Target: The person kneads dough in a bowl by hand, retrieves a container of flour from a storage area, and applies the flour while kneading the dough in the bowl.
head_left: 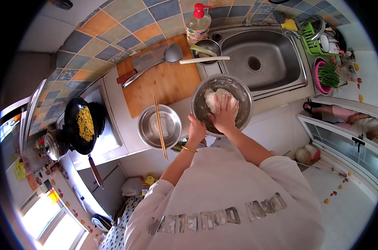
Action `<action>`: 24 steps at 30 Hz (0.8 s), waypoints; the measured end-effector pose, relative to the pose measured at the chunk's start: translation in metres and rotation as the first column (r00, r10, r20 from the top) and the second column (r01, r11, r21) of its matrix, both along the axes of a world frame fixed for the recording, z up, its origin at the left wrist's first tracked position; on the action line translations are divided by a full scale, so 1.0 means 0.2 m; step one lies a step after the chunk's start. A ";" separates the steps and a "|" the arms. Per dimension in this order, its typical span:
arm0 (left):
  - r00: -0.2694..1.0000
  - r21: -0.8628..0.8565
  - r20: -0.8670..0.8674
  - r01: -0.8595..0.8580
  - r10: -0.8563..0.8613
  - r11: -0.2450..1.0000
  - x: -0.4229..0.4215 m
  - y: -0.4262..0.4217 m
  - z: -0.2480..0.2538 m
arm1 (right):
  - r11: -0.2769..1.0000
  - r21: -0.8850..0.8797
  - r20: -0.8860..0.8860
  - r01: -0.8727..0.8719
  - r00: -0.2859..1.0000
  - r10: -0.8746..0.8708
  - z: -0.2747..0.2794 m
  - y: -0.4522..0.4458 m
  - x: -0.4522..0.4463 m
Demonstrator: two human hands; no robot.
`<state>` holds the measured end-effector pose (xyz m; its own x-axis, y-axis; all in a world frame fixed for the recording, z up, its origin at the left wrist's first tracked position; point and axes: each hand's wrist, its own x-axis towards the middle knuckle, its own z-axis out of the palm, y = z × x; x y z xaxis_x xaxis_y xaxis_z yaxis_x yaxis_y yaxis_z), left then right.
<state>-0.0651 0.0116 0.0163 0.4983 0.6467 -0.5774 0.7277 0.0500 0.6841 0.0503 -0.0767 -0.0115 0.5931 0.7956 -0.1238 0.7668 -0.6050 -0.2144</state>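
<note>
A lump of white dough [212, 98] lies in a large metal bowl [244, 89] at the counter's front edge, its inner wall smeared with floury residue. My right hand [224, 114] presses down on the dough with its fingers stretched out and spread. At the bowl's near left rim, my left hand [196, 129] grips the side, thumb up and the other fingers mostly hidden; a bracelet circles that wrist. Just left stands a smaller metal bowl [145, 129] with wooden chopsticks [160, 129] laid across its rim.
Behind lies a cutting board [172, 85] with a cleaver [149, 59] and a spatula [172, 53]. A small bowl [214, 46] borders the sink [280, 79]. A pan [74, 137] of yellow food sits on the left stove. Another person [360, 118] shows at the right doorway.
</note>
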 end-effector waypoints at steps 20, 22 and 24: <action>0.972 -0.045 0.218 -0.073 0.082 0.996 -0.03 -0.01 -0.04 | 0.995 -0.014 -0.195 0.103 0.975 -0.104 -0.02 0.27 0.32; 0.974 -0.046 0.208 -0.078 0.086 0.996 -0.02 0.00 -0.04 | 0.995 0.060 -0.299 -0.076 0.950 0.090 0.07 0.25 0.30; 0.975 -0.041 0.198 -0.091 0.097 0.995 -0.03 -0.01 -0.07 | 0.999 -0.023 -0.530 -0.044 0.848 0.025 0.21 0.29 0.24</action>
